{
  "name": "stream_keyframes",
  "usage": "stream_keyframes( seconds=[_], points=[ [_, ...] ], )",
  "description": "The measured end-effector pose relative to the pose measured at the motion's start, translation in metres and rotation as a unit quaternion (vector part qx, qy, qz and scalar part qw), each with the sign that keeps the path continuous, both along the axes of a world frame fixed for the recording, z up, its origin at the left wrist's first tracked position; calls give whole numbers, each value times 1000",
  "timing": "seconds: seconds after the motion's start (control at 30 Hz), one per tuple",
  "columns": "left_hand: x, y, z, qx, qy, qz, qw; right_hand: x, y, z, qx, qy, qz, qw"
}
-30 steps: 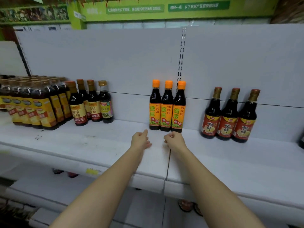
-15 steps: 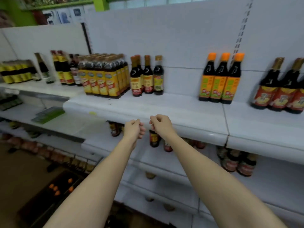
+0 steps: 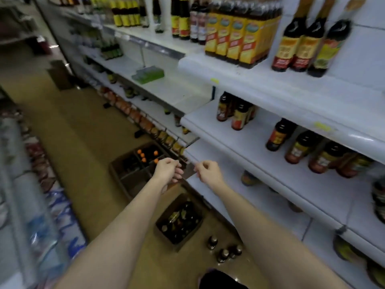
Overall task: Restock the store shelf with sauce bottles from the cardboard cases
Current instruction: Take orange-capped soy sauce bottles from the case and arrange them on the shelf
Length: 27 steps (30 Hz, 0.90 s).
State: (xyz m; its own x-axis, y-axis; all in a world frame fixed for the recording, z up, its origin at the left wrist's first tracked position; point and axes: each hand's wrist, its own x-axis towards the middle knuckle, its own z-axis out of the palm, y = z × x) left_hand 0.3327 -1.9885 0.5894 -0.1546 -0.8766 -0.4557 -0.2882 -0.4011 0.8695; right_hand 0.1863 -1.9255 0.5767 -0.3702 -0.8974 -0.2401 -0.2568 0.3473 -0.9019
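At the far left a blurred rack of blue-and-white plastic packets (image 3: 52,217) is seen, edging the tan shop floor (image 3: 68,130). Further right, on that floor, an open brown cardboard case with dividers (image 3: 133,172) is found, holding dark sauce bottles with orange caps (image 3: 145,156) in its far compartment (the nearer compartments look dark, and their contents cannot be told). The left hand (image 3: 167,170) is held out in the air above this case, its fingers loosely curled and nothing gripped in them. Just beside it, apart by a small gap, the right hand (image 3: 208,173) is held in the same way, fingers curled inward with nothing in the grip, in front of the edge of a low white metal shelf (image 3: 260,163). Below the forearms a second, smaller open cardboard case (image 3: 180,221) is seen on the floor, filled with dark bottles with brownish caps. Just to its right three loose dark bottles with bronze caps (image 3: 224,250) are stood upright on the floor. Further right, jars and short bottles with red and yellow labels (image 3: 312,149) are ranged on the white shelves. On the upper shelf a shrink-wrapped pack of dark bottles with yellow labels (image 3: 237,38) is stood, and to its right three tall dark bottles with gold necks (image 3: 308,42) are lined up side by side.
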Motion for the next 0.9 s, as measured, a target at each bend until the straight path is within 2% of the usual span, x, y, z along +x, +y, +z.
stream_keyframes(
  seconds=[0.13, 0.33, 0.6, 0.9],
  points=[
    [48, -15, -26, 33, -4, 56, 998, 38, -30, -35, 42, -19, 26, 999],
    [92, -58, -52, 36, -47, 90, 994, 87, -96, -87, 103, -131, -1, 986],
    [130, -146, -77, 81, -101, 121, 984, 126, -180, -131, 216, -308, -57, 925],
    [163, -243, -109, 139, -68, 113, 982, 142, -267, -151, 259, -315, -83, 909]
  ],
)
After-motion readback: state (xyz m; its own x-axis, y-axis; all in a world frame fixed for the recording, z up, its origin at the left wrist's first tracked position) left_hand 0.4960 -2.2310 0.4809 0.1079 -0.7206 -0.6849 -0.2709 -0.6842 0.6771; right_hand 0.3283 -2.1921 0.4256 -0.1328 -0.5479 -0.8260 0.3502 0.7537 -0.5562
